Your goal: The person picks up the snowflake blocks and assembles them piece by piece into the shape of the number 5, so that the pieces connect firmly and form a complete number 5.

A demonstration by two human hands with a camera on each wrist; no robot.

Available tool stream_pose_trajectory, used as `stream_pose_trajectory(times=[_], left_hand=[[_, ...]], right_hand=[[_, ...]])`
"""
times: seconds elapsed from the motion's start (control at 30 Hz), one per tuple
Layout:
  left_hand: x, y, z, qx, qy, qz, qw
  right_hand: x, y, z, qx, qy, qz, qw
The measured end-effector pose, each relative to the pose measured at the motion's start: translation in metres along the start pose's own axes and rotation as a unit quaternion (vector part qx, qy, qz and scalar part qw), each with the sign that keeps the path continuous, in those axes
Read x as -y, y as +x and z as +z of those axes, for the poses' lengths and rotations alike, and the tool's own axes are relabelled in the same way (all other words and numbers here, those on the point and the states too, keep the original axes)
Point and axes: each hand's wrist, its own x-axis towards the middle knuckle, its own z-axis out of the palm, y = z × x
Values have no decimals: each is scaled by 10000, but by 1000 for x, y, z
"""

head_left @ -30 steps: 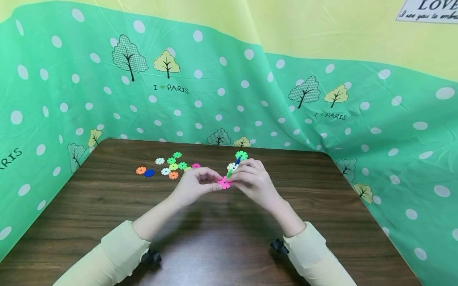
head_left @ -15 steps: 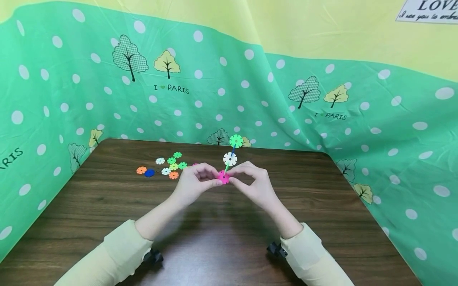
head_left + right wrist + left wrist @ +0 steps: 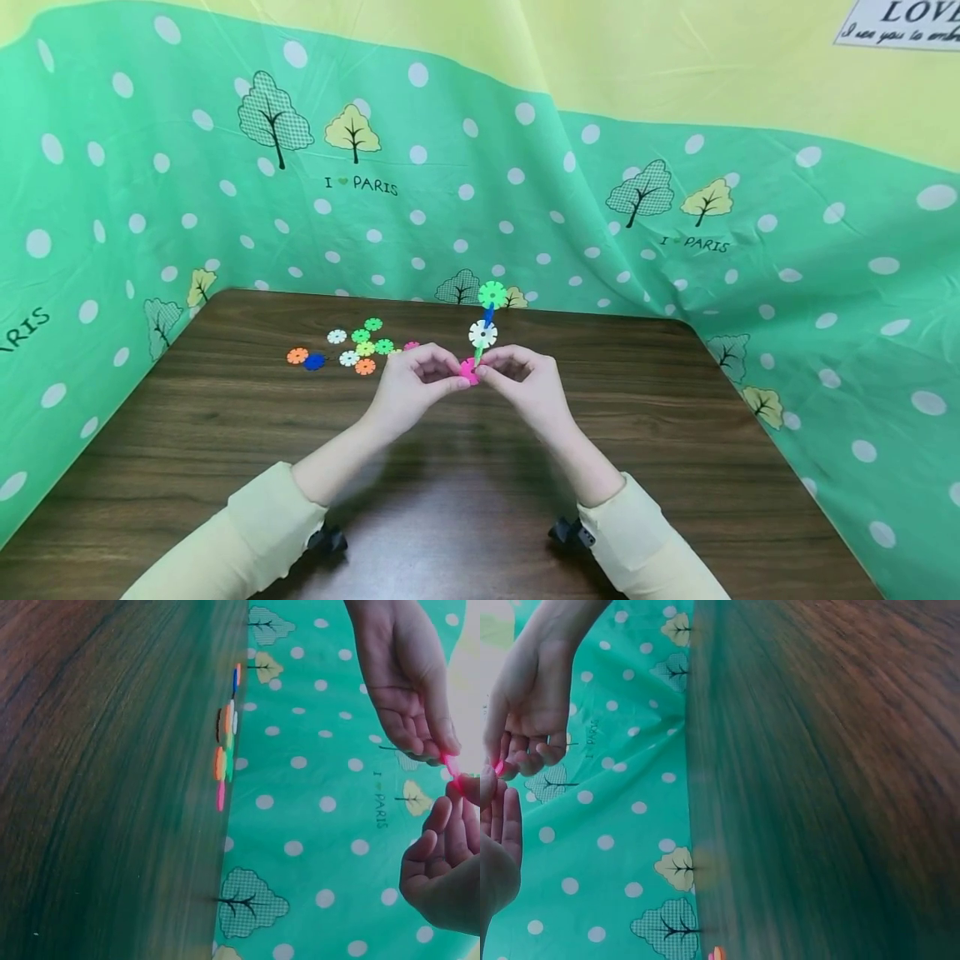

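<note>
The pink disc [image 3: 468, 372], lowest of five joined discs (one pink, one white [image 3: 476, 335], one blue [image 3: 489, 316], two green [image 3: 492, 294]), was held above the tabletop [image 3: 675, 433], its edges pinched between nearly closed thumb and fingertips of the left hand [image 3: 405, 385] and right hand [image 3: 534, 387]. Brown wood spread on either side to the curtain [image 3: 420, 196]. At least eleven loose discs [image 3: 361, 336] lay beyond the left hand.

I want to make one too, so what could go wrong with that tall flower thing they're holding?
First, the pink, notched, plastic-looking disc is pinched at the bottom by the left grip and right grip; if fingers slip, everything might drop.

Second, nothing holds the top: the white notched disc, blue edge-on disc and bright green notched disc rise above the hands, so a joint could bend or pop loose.
</note>
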Motion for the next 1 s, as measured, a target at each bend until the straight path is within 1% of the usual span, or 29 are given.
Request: stream_pose_trajectory(times=[0.13, 0.27, 0.37, 0.5, 0.67, 0.73, 0.9, 1.0], left_hand=[[3, 1, -8, 36, 417, -80, 9991], [7, 5, -24, 126, 862, -230, 9959], [24, 12, -41, 261, 1076, -239, 9936], [53, 20, -65, 408, 1323, -247, 9901], [69, 24, -92, 627, 1762, -578, 9807], [74, 25, -101, 663, 1881, -668, 9776], [88, 28, -121, 698, 2171, -647, 9715], [96, 30, -133, 792, 2470, -631, 9637]], right_hand=[[-3, 0, -1, -131, 6, 36, 9999], [-3, 0, -5, -268, -55, 146, 9995], [-3, 0, -9, -331, -67, 180, 9993], [-4, 1, -14, -336, -86, 169, 9993], [-4, 2, -18, -358, -120, 242, 9990], [-4, 2, -19, -376, -126, 270, 9988], [-5, 1, -21, -376, -187, 278, 9987], [-5, 2, -21, -378, -175, 302, 9987]])
